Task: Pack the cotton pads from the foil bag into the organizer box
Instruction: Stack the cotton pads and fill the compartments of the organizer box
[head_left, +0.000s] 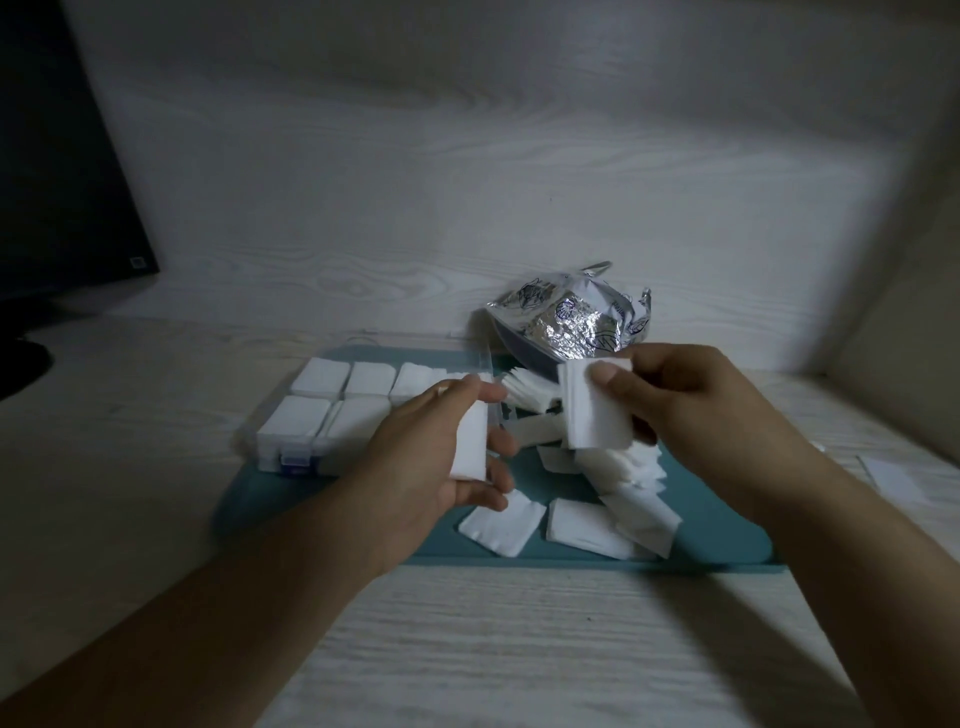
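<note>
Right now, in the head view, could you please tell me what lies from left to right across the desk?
Dark monitor → organizer box → left hand holding a pad stack → right hand holding cotton pads.

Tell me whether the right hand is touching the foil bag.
Cannot tell. In the head view the right hand, pinching a stack of cotton pads, overlaps the foil bag's lower edge, so neither contact nor a gap shows.
</note>
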